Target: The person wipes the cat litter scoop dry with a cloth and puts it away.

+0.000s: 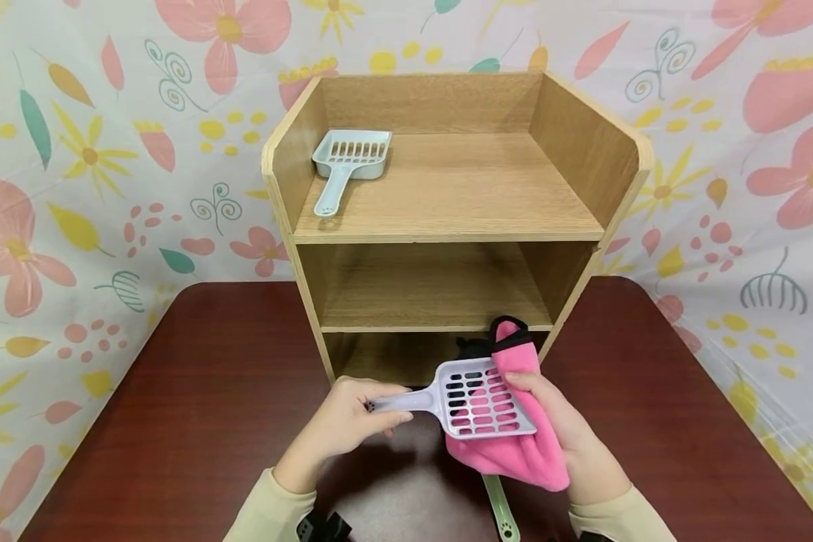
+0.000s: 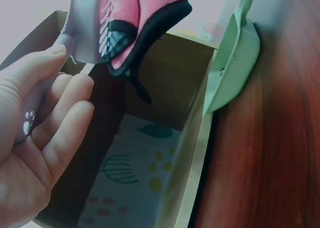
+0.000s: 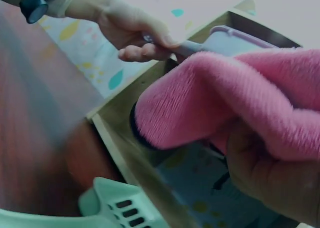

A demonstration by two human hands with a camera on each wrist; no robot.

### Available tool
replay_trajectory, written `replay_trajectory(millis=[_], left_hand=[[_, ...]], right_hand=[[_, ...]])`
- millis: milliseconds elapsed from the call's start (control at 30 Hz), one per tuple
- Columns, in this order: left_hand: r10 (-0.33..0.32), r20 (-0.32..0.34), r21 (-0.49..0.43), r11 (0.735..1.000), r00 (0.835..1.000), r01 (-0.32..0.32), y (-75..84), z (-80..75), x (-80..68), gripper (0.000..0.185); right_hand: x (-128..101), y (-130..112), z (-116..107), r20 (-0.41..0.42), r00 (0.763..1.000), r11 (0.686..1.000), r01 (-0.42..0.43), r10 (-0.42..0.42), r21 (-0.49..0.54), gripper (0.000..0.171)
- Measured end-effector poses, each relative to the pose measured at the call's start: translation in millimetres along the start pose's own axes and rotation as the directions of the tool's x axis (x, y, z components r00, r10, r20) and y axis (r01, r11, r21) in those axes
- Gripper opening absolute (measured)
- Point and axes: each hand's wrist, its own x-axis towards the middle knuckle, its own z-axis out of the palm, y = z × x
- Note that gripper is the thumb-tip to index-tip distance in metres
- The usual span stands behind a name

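Observation:
In the head view my left hand (image 1: 352, 418) pinches the handle of a lavender slotted litter scoop (image 1: 485, 400), its head pointing right. A pink plush cloth with black edging (image 1: 538, 444) lies against the scoop's head; part of it shows through the slots. My right hand (image 1: 579, 448) grips this cloth at the scoop's right edge. Much of that hand is hidden behind the pink folds (image 3: 215, 97) in the right wrist view. Below the cloth, a green litter scoop (image 1: 500, 508) lies on the table, mostly covered from above; its head (image 2: 237, 62) shows in the left wrist view.
A wooden shelf unit (image 1: 447, 232) stands at the back of the dark red table (image 1: 230, 391). On its top board, at the left, a light blue scoop (image 1: 339, 181) rests in a matching shallow tray (image 1: 371, 172). A flower-patterned sheet (image 1: 122, 135) hangs behind.

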Motion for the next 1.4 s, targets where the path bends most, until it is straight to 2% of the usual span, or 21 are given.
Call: replay_trajectory(millis=[100, 167, 233, 300, 433, 500, 567, 633, 767, 867, 933, 1000, 1067, 1133, 1200, 1267, 1300, 1400], left_hand=[[0.02, -0.002, 0.051, 0.999, 1.0, -0.02, 0.6, -0.1, -0.4, 0.023], [0.043, 0.006, 0.113, 0.993, 0.999, -0.043, 1.7, -0.1, 0.4, 0.025], [0.061, 0.026, 0.182, 0.981, 0.998, -0.064, 3.0, -0.4, 1.2, 0.026], [0.085, 0.05, 0.235, 0.967, 0.995, -0.095, 4.3, -0.8, 1.9, 0.027], [0.13, 0.084, 0.288, 0.946, 0.988, -0.149, 6.0, 0.3, 2.5, 0.027], [0.148, 0.084, 0.303, 0.938, 0.985, -0.167, 6.5, 1.9, 2.5, 0.025], [0.165, 0.084, 0.316, 0.931, 0.983, -0.183, 6.9, 3.0, 2.7, 0.025], [0.185, 0.082, 0.332, 0.922, 0.979, -0.202, 6.4, 3.5, 2.7, 0.025], [0.234, 0.064, 0.369, 0.898, 0.97, -0.241, 5.7, 1.7, 2.5, 0.024], [0.259, 0.046, 0.395, 0.882, 0.965, -0.256, 5.6, -1.7, 1.5, 0.023], [0.267, 0.041, 0.403, 0.877, 0.963, -0.261, 5.7, -3.8, 1.0, 0.023], [0.268, 0.044, 0.403, 0.877, 0.962, -0.263, 5.3, -4.8, 1.4, 0.023], [0.264, 0.048, 0.397, 0.88, 0.963, -0.261, 5.4, -4.9, 1.7, 0.023], [0.255, 0.051, 0.386, 0.886, 0.965, -0.255, 5.8, -4.3, 2.0, 0.022], [0.243, 0.054, 0.376, 0.893, 0.969, -0.245, 6.7, -3.0, 2.4, 0.021], [0.235, 0.062, 0.374, 0.896, 0.97, -0.241, 7.3, -1.0, 3.0, 0.019], [0.233, 0.069, 0.376, 0.895, 0.97, -0.241, 7.9, 0.1, 3.4, 0.019], [0.244, 0.096, 0.396, 0.88, 0.965, -0.261, 8.8, 4.0, 4.6, 0.017]], right_hand=[[-2.7, 2.3, -1.9, -0.067, 0.991, 0.987, 0.104, -0.113, -0.123, 0.034], [-4.6, 4.0, -4.9, -0.123, 0.974, 0.957, 0.157, -0.191, -0.244, 0.029], [-5.8, 5.2, -9.0, -0.199, 0.943, 0.907, 0.174, -0.265, -0.384, 0.027], [-5.1, 6.3, -12.6, -0.268, 0.907, 0.851, 0.156, -0.324, -0.502, 0.026], [-2.3, 6.9, -15.4, -0.369, 0.821, 0.739, 0.092, -0.435, -0.667, 0.031], [-1.9, 6.8, -14.8, -0.396, 0.786, 0.691, 0.054, -0.475, -0.721, 0.034], [-2.0, 6.2, -14.0, -0.422, 0.76, 0.656, 0.007, -0.494, -0.755, 0.037], [-3.5, 4.9, -13.3, -0.427, 0.747, 0.626, -0.019, -0.509, -0.78, 0.038], [-10.2, -0.3, -10.4, -0.415, 0.72, 0.594, -0.006, -0.556, -0.805, 0.034], [-17.1, -5.1, -6.3, -0.414, 0.678, 0.567, 0.005, -0.607, -0.824, 0.031], [-21.1, -8.5, -2.7, -0.413, 0.646, 0.522, -0.027, -0.642, -0.852, 0.031], [-24.2, -11.7, 1.5, -0.405, 0.62, 0.461, -0.079, -0.672, -0.884, 0.033], [-25.7, -14.1, 6.4, -0.38, 0.613, 0.39, -0.125, -0.693, -0.912, 0.036], [-25.7, -15.1, 12.0, -0.338, 0.617, 0.312, -0.154, -0.711, -0.938, 0.039], [-24.4, -13.7, 17.5, -0.286, 0.643, 0.242, -0.157, -0.711, -0.957, 0.042], [-20.8, -10.0, 22.2, -0.226, 0.675, 0.151, -0.168, -0.702, -0.974, 0.043], [-18.3, -7.4, 23.9, -0.193, 0.695, 0.098, -0.175, -0.693, -0.98, 0.043], [-9.6, 3.1, 26.9, -0.082, 0.75, -0.101, -0.195, -0.656, -0.976, 0.044]])
